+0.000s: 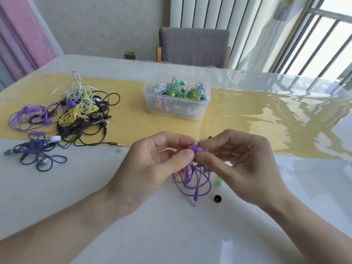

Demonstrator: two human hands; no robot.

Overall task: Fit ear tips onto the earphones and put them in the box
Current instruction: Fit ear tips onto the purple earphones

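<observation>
My left hand [156, 161] pinches a purple earphone [194, 147] by its bud, over the table's middle. Its purple cable [192, 180] hangs in loops below my fingers, the plug touching the table. My right hand [238, 161] pinches a purple ear tip [199, 149] at the end of that bud. A clear plastic box [177, 107] holding several coiled earphones stands behind my hands. A tangled pile of earphones [76, 113] in purple, yellow, black and white lies at the left.
Loose ear tips lie near my right hand: a green one [219, 181], a black one [217, 198], a blue one [202, 140]. A dark blue earphone [38, 151] lies left of the pile. A grey chair [194, 46] stands beyond the table's far edge.
</observation>
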